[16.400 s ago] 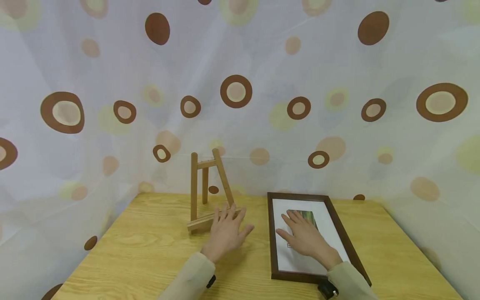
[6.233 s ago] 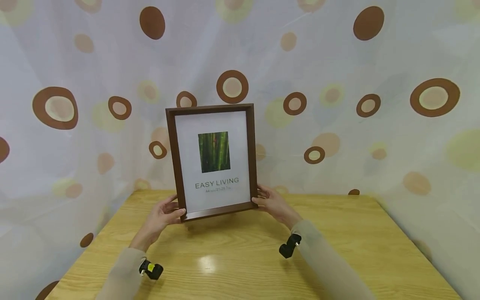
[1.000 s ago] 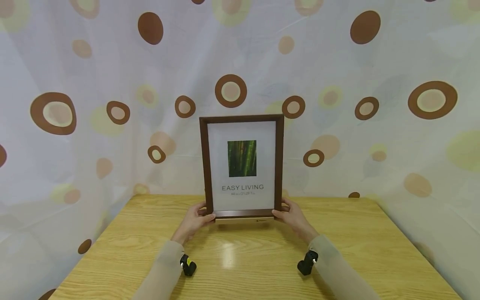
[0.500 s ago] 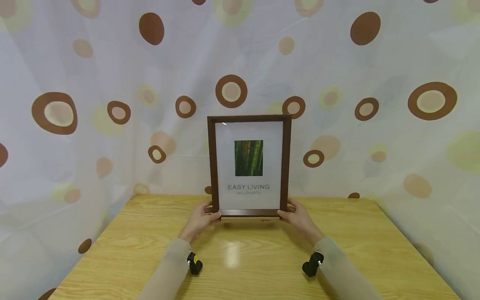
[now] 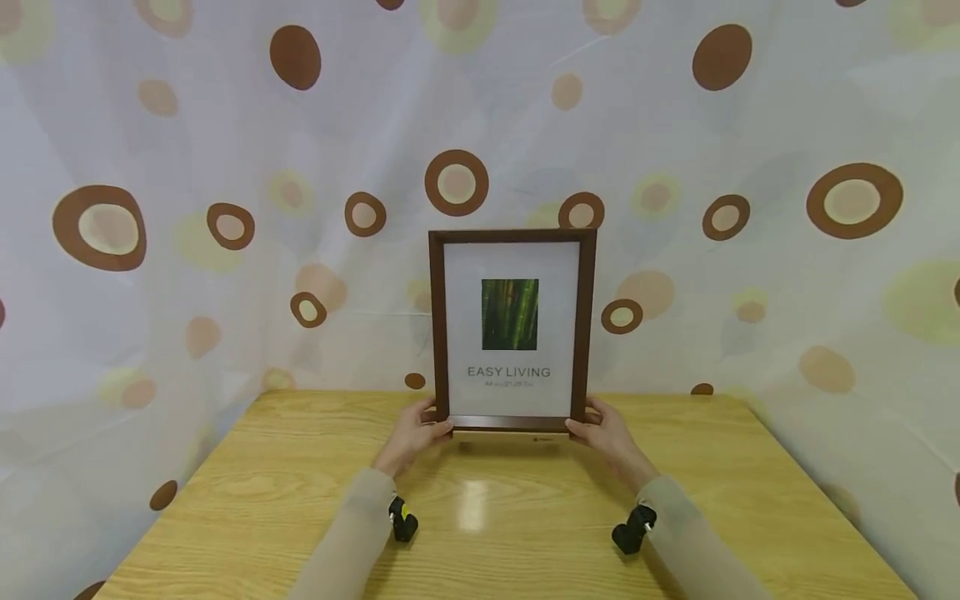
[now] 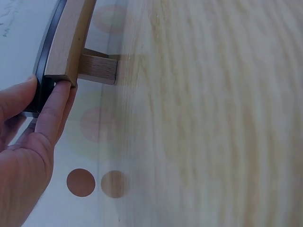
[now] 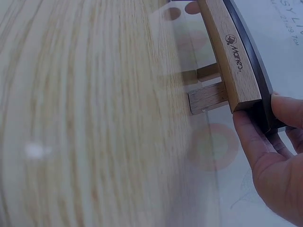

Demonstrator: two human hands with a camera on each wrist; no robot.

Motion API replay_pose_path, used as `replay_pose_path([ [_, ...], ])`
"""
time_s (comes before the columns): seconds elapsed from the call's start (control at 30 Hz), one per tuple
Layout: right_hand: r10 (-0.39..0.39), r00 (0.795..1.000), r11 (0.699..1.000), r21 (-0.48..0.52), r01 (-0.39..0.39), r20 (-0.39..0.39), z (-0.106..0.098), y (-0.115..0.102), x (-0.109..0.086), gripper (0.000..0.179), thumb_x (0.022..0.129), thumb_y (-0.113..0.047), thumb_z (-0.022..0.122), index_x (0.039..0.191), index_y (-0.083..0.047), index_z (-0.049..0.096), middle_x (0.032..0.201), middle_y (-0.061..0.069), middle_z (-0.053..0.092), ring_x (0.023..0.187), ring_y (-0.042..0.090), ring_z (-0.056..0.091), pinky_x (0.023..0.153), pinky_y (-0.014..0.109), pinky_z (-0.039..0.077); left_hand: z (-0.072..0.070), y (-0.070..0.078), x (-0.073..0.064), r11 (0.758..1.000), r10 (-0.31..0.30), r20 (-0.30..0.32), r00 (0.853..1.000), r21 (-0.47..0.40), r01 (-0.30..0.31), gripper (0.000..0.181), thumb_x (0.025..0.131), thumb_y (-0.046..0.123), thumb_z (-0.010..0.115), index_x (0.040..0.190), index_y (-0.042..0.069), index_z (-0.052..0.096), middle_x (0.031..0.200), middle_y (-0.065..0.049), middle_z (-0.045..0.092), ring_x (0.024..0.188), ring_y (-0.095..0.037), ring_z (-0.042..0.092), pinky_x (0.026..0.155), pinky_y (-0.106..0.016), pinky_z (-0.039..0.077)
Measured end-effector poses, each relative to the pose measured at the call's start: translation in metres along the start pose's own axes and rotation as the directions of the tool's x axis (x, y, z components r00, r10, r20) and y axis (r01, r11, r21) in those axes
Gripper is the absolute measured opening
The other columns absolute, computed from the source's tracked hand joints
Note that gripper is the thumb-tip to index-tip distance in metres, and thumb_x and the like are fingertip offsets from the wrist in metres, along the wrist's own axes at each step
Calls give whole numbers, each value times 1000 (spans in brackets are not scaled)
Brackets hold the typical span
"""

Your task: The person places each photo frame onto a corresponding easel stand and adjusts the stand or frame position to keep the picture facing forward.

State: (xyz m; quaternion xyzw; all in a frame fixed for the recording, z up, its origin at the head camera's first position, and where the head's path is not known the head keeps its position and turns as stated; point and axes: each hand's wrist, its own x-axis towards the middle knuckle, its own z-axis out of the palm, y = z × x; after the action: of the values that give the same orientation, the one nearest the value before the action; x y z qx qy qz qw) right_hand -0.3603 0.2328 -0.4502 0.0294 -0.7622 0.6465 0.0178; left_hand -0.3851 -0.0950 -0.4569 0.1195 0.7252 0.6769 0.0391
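A dark brown picture frame (image 5: pixel 438 333) with a bamboo picture and "EASY LIVING" lettering stands upright on the ledge of a small wooden easel (image 5: pixel 498 437). Most of the easel is hidden behind it. My left hand (image 5: pixel 412 432) grips the frame's lower left corner, thumb in front; in the left wrist view a finger touches the end of the easel ledge (image 6: pixel 71 38). At the lower right corner, my right hand (image 5: pixel 607 433) holds the frame likewise, a finger against the ledge (image 7: pixel 232 56) with its printed logo. Short easel legs (image 7: pixel 208 97) reach down to the tabletop.
The wooden table (image 5: pixel 300 517) spreads out around the easel. Behind it and along both sides hangs a pale curtain (image 5: pixel 225 333) with brown and yellow circles. A black wrist camera (image 5: pixel 636 529) is strapped to each sleeve.
Earlier the frame lay flat at the right and the easel stood bare; then both hands held the frame raised. Over the last second, frame and easel have shifted right together, both hands gripping.
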Motion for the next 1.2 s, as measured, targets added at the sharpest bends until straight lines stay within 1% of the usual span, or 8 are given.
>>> replay_pose_path([
  [0.1,-5,1000,1000,-5,5,-8,-1,1,-1,55,96,-2,61,145,4,37,136,32,50,113,28,61,91,37,57,2,0,2,1000,7,2,1000,13,-7,54,92,-8,60,143,-5,42,127,-30,55,108,-31,61,90,-39,58],
  [0.37,0,1000,1000,-20,0,-10,-3,2,-1,58,96,-4,61,148,3,34,139,33,47,119,34,58,93,36,57,5,1,4,1000,-3,17,1000,2,3,56,92,-9,59,145,-4,40,127,-31,55,107,-30,62,91,-41,57],
  [0.63,-2,1000,1000,0,2,-7,-7,3,1,56,96,-4,61,146,4,36,139,32,48,119,31,58,96,40,55,8,1,6,1000,13,20,1000,-9,-13,55,92,-9,59,144,-6,40,128,-32,54,107,-32,63,90,-41,57],
  [0.73,-1,1000,1000,-4,1,-7,-8,2,1,56,95,-3,61,145,3,37,138,32,49,116,28,60,95,39,55,9,0,6,1000,9,15,1000,-18,-8,56,92,-9,59,144,-7,40,127,-33,55,106,-31,63,90,-41,58],
  [0.8,-2,1000,1000,-2,2,-6,-8,2,1,56,96,-2,61,145,4,37,138,33,49,115,28,60,95,39,55,9,0,7,999,-7,11,1000,-32,7,57,91,-10,60,144,-6,40,127,-32,55,106,-30,63,90,-40,57],
  [0.97,6,1000,1000,3,-6,8,-9,2,1,57,97,-5,60,148,3,34,141,33,47,119,30,58,96,38,55,9,-3,8,999,-24,-3,1000,-48,24,57,91,-9,60,145,-3,41,127,-30,56,105,-28,63,91,-40,57],
  [1.1,18,1000,1000,8,-18,9,-9,4,2,60,97,-6,60,150,1,31,143,32,44,122,31,56,97,37,54,8,-4,8,1000,-13,-6,1000,-22,13,56,92,-7,60,145,-3,41,129,-30,55,106,-28,63,91,-40,57],
  [1.2,20,1000,1000,17,-20,2,-10,5,4,60,97,-6,60,150,1,31,143,31,45,120,29,57,97,36,55,8,-3,7,1000,-8,-9,1000,4,8,54,93,-4,61,143,-3,42,129,-29,55,107,-29,63,91,-39,57],
])
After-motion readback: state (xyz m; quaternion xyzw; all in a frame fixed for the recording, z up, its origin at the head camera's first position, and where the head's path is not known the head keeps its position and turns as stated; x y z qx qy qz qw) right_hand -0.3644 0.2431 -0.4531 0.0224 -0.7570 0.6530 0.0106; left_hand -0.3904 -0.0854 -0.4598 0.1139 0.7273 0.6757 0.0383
